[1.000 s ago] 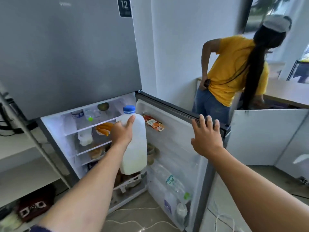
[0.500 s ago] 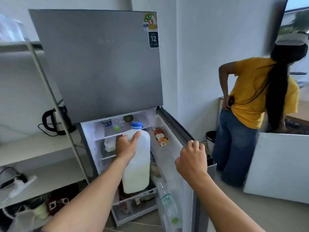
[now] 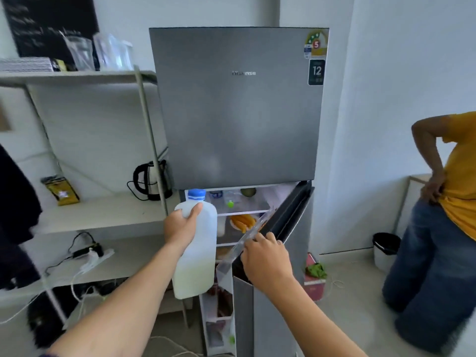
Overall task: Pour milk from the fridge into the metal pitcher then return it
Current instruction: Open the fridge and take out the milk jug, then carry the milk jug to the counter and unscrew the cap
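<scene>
My left hand (image 3: 180, 229) grips a white plastic milk jug (image 3: 197, 264) with a blue cap near its shoulder, upright, in front of the open lower fridge compartment. Milk fills roughly its lower third. My right hand (image 3: 266, 258) rests on the top edge of the lower fridge door (image 3: 280, 228), which stands partly ajar. The grey fridge (image 3: 239, 119) has its upper door closed. Inside the lower compartment I see shelves with orange food and small bottles. No metal pitcher is in view.
A white shelf unit (image 3: 103, 212) stands left of the fridge with a black kettle (image 3: 152, 180), a yellow packet and cables. A person in a yellow shirt (image 3: 448, 228) stands at the right. A small bin (image 3: 385, 247) and a red carton (image 3: 314, 276) sit on the floor.
The milk jug has come out of the fridge and moved left in my left hand. My right hand has swung the lower door much closer to shut. My view has risen and pulled back.
</scene>
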Demonstrator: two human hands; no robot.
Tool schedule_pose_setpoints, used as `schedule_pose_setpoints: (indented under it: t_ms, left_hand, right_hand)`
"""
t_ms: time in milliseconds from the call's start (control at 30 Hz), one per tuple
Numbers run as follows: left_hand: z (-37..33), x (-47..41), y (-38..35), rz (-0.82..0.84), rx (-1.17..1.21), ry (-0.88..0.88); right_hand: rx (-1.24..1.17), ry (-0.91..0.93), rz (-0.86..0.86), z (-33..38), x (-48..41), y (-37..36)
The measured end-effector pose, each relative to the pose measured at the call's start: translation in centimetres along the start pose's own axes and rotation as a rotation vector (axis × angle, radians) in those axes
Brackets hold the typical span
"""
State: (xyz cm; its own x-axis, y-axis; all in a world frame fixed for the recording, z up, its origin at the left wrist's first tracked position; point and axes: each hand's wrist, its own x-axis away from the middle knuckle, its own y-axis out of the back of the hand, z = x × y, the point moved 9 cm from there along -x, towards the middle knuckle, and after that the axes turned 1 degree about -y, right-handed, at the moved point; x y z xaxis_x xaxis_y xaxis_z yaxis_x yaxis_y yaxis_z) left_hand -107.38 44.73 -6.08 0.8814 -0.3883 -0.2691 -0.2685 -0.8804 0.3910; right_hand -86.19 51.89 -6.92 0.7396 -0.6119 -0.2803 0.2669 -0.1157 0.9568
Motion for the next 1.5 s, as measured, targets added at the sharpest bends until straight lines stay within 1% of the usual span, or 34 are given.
schedule_pose_setpoints:
  t_ms: [67,167,300,400,533,667,800,900,1033,1167,1233,1333,1500]
  left_hand:
    - [1.1,-1.9,1.3,-0.030,-0.010,0.015]
    - [2.3,-4.4,3.0,-0.069,-0.005,0.047]
    - [4.9,-8.4,5.9,-0.138,0.034,0.107]
    - [7.7,-12.1,8.2,-0.169,0.012,0.151]
    - [10.4,-14.9,10.0,-0.198,0.018,0.178]
    - [12.1,-17.9,10.6,-0.221,-0.018,0.186]
    - [13.4,-21.0,11.5,-0.282,-0.032,0.229]
    - [15.8,-24.2,11.2,-0.272,-0.010,0.263]
    - [17.6,-26.6,9.5,-0.226,-0.029,0.296]
    - [18.9,-27.8,8.0,-0.180,0.041,0.364]
    - [20.1,-28.3,7.5,-0.201,0.100,0.415]
    - [21.1,-28.0,7.3,-0.225,0.157,0.444]
    - [21.7,-25.5,8.3,-0.300,0.255,0.494]
  right_hand:
    - [-0.054,0.044,0.016,1.6,-1.2,-0.8]
    - [-0.197,0.027,0.062,2.5,-3.6,-2.2]
    - [-0.298,0.030,0.129,5.0,-8.5,-5.5]
    - [-0.259,0.040,0.192,7.8,-13.3,-8.1]
    - [-0.227,-0.027,0.147,9.2,-17.4,-9.1]
    - [-0.188,-0.005,0.169,11.5,-21.6,-11.5]
    - [-0.190,0.008,0.204,12.4,-25.2,-14.0]
    - [-0.167,-0.005,0.233,12.5,-27.8,-16.1]
    - [-0.154,0.013,0.193,12.6,-30.3,-17.2]
    - [-0.079,0.021,0.100,12.1,-30.8,-17.4]
    - [-0.106,0.036,0.016,12.5,-30.7,-18.4]
    - [-0.124,0.051,-0.121,13.0,-30.5,-20.3]
    - [-0.205,0.148,-0.164,15.5,-30.2,-22.5]
